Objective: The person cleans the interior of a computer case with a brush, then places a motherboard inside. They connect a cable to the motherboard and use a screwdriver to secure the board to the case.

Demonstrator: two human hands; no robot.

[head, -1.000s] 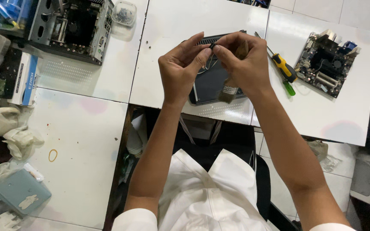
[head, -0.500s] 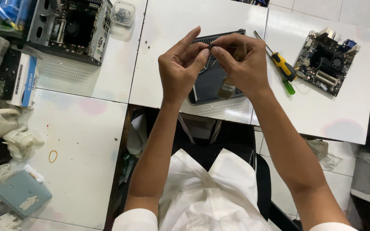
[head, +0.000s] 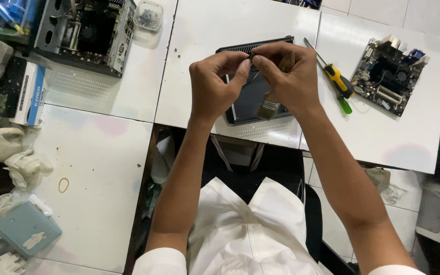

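My left hand (head: 212,84) and my right hand (head: 289,76) meet fingertip to fingertip above a black vented case panel (head: 245,94) lying on the white table (head: 204,30). My right hand grips a small paintbrush (head: 268,108); its wooden handle runs through the palm and its bristles point down toward me. Thumb and forefinger of both hands pinch one small dark part between them, too small to tell what it is.
A yellow-and-black screwdriver (head: 336,79) lies right of the panel, with a bare motherboard (head: 389,74) beyond it. An open computer chassis (head: 85,33) and a clear box of screws (head: 148,15) stand at the far left. Boxes, rags and a teal case (head: 24,229) crowd the left table.
The raised fingers of my left hand have closed down onto the pinch. The brush bristles now hang lower below my right hand. Both hands stay over the panel.
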